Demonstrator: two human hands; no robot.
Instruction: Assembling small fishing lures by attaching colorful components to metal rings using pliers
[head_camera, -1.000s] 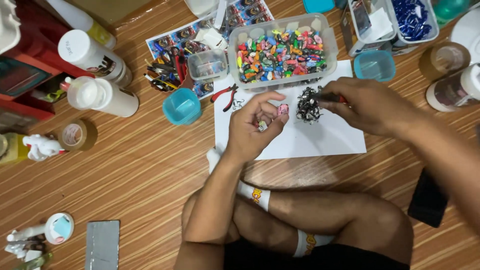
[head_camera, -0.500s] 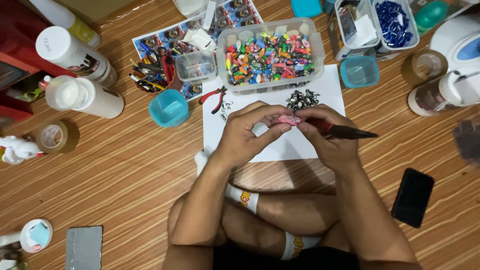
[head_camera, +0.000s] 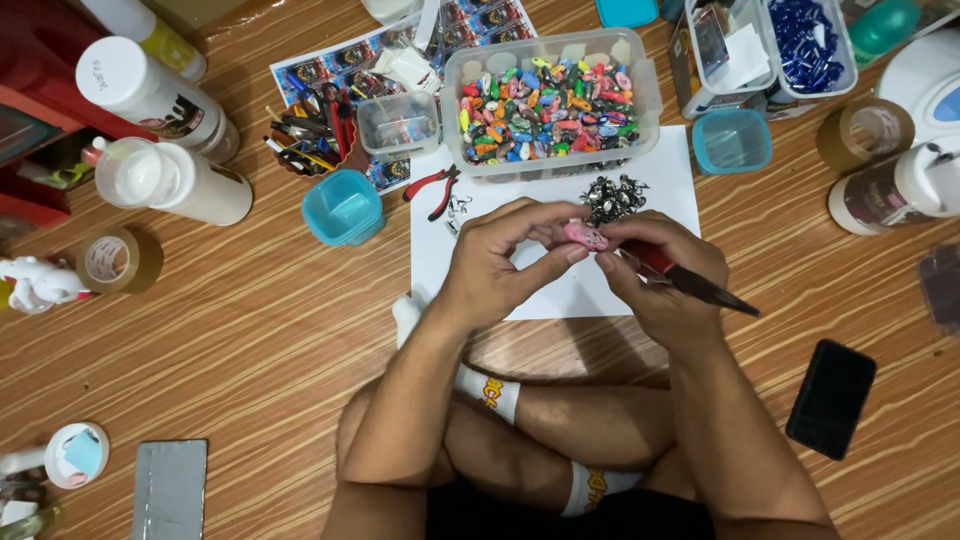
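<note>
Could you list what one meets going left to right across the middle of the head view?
Tape roll → teal cup → left hand → pink piece → right hand → black phone.
</note>
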